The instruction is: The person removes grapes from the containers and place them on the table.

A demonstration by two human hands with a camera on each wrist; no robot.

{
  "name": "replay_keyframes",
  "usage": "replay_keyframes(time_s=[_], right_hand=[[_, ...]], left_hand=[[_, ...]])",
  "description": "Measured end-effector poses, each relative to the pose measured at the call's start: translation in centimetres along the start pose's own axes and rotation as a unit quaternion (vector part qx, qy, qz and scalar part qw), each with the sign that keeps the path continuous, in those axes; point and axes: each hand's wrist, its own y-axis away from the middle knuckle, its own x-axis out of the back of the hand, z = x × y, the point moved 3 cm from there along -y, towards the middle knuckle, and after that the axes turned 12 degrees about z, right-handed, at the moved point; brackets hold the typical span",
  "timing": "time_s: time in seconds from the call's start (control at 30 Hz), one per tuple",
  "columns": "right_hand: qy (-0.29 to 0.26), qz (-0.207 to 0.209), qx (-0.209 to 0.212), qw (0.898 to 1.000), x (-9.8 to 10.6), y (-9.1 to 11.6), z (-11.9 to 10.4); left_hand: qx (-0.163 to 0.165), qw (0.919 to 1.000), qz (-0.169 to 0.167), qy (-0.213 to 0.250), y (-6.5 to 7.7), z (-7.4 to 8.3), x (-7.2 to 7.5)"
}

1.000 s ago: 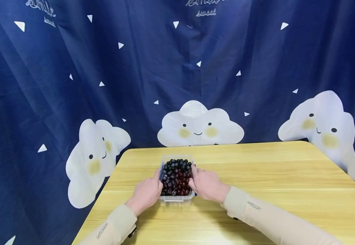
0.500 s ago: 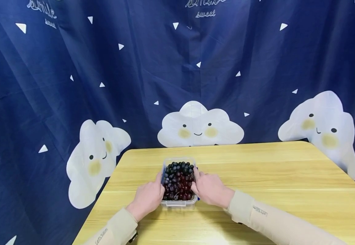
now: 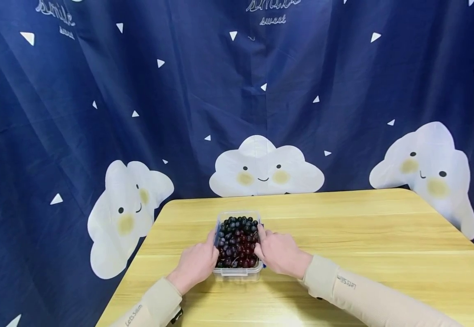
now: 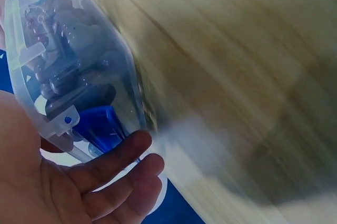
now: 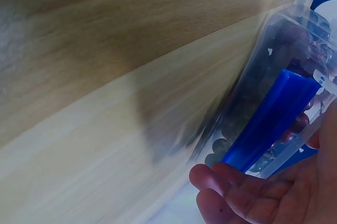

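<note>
A clear plastic food container with no lid on it sits upright near the left part of the table. Dark purple and reddish grapes fill it almost to the rim. My left hand grips its left side, thumb at the rim and the other fingers down the outside. From the right, my right hand holds the opposite side in the same way. A blue side clip shows on the outer wall in the right wrist view, above the fingertips. The left wrist view has another blue clip beside my fingers.
The light wooden table reaches far to the right of the container. Behind its back edge hangs a dark blue curtain printed with white clouds and triangles.
Both hands and the container of grapes moved slightly right and toward me in the first half second. Since then they have stayed nearly in place.
</note>
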Motion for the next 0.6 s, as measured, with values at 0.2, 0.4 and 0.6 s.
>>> replay_keyframes(time_s=[0.2, 0.4, 0.6], right_hand=[[-0.004, -0.013, -0.001, 1.0, 0.1, -0.1, -0.1], [-0.004, -0.011, 0.001, 1.0, 0.1, -0.1, -0.1], [-0.01, -0.011, 0.001, 1.0, -0.1, -0.1, -0.2]], left_hand=[[-0.015, 0.9997, 0.017, 0.004, -0.5, -0.1, 0.5], [-0.015, 0.9991, 0.035, 0.015, -1.4, -0.4, 0.3], [-0.019, 0.9978, 0.06, 0.021, -2.5, -0.5, -0.3]])
